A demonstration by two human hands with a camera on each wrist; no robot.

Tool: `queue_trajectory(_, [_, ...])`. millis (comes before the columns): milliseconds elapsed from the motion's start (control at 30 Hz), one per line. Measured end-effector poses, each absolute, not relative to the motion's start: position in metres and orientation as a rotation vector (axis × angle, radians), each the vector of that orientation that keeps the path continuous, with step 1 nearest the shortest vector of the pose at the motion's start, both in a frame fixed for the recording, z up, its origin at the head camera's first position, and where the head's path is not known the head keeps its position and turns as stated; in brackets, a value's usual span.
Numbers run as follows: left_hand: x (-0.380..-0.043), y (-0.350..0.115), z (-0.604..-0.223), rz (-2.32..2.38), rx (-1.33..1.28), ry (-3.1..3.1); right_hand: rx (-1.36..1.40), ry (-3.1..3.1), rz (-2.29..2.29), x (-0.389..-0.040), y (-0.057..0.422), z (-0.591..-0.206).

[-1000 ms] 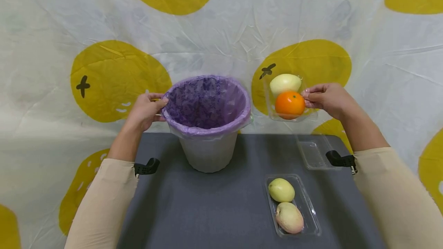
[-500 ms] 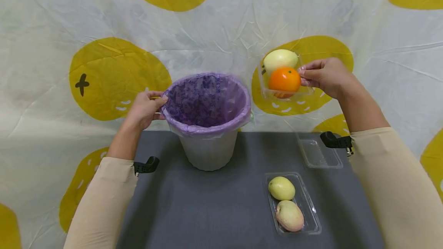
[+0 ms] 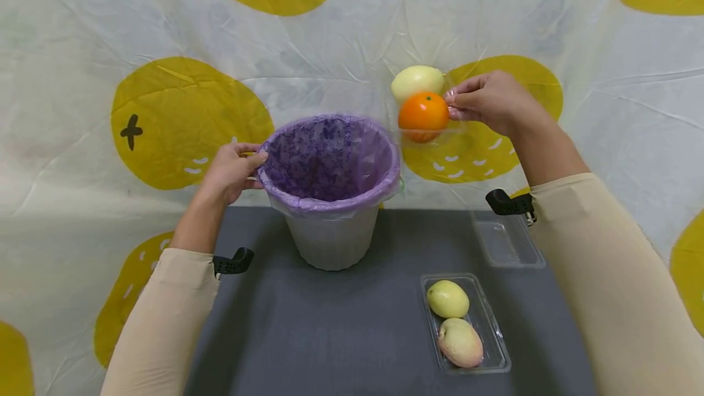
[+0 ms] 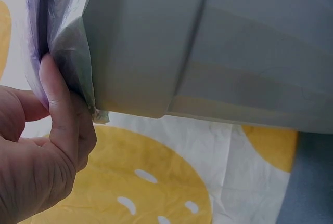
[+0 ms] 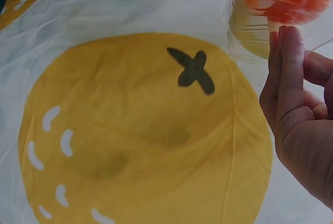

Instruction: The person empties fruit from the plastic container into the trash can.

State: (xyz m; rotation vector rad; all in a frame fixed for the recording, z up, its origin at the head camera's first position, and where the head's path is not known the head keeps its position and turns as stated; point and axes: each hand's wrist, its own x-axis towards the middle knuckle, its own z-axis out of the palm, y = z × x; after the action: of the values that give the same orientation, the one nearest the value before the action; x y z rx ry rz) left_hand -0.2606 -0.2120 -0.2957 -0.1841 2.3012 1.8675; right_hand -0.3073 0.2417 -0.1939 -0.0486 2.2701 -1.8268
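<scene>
My left hand [image 3: 228, 173] pinches the rim of a light grey bin [image 3: 332, 243], its thumb over the purple patterned bag [image 3: 330, 205] that lines it. In the left wrist view, fingers [image 4: 60, 109] press against the bag's folded edge. To the right of the bin, my right hand [image 3: 495, 102] holds a clear plastic tray [image 3: 431, 137] by its right edge, up in the air. Inside this tray lie an orange [image 3: 423, 113] and a pale yellow fruit [image 3: 417, 81]. The right wrist view shows the tray's ribbed wall [image 5: 244, 31] above my fingertips.
On the dark grey table [image 3: 330, 335], a second clear tray [image 3: 497, 350] bears a yellow fruit [image 3: 448, 299] and a pinkish-yellow fruit [image 3: 461, 343]. Another clear tray [image 3: 508, 246] lies at the back right. A white cloth [image 3: 352, 35] with yellow shapes hangs behind.
My right hand has lifted the tray with the orange and pale fruit, then moved it left towards the bin. The left hand has stayed on the bin's rim.
</scene>
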Motion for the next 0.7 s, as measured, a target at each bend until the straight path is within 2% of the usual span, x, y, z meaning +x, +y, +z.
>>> queue_trajectory(333, [-0.259, -0.211, -0.294, 1.861, -0.196, 2.318, -0.063, 2.21, -1.805, -0.32, 0.205, -0.177])
queue_trajectory(700, [-0.258, -0.208, -0.295, 1.862, -0.205, 2.315, -0.081, 2.171, -1.837, -0.328, 0.173, -0.176])
